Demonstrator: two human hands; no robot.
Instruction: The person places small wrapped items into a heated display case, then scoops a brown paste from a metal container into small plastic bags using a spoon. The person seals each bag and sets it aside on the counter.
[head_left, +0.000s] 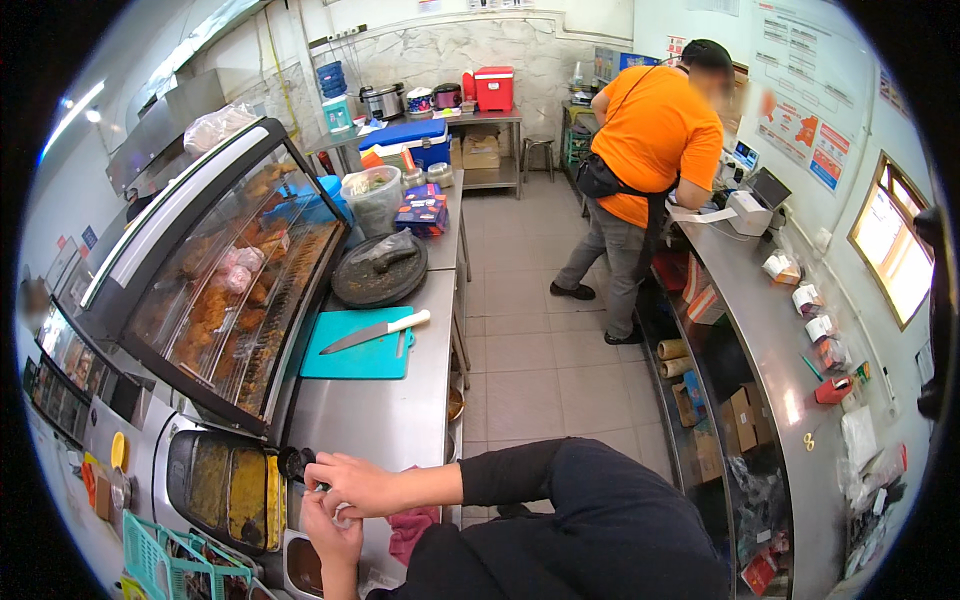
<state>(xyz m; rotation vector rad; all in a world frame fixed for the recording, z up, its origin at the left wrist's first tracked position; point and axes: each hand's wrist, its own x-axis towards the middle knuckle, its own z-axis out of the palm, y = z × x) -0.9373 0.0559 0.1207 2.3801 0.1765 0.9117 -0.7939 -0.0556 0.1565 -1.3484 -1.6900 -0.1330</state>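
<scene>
My right hand (349, 480) and my left hand (334, 536) meet over the counter's near end, fingertips pinched together. A small translucent plastic piece (345, 516) shows between them; the fingers hide most of it. Just beyond my right fingertips are black round plastic pieces (295, 463); I cannot tell whether they are held. Under my hands sits a metal sauce pan (304, 564) with brown contents. Left of it is a dark tray with yellow contents (250, 491). A pink cloth (411, 529) lies on the steel counter (367, 412) beneath my right forearm.
A kitchen knife (375, 332) lies on a turquoise cutting board (356, 364), near a stone mortar (379, 281). A glass display case (217, 292) holds fried food. A turquoise basket (180, 559) stands at lower left. Someone in an orange shirt (656, 135) leans over the right counter (757, 300).
</scene>
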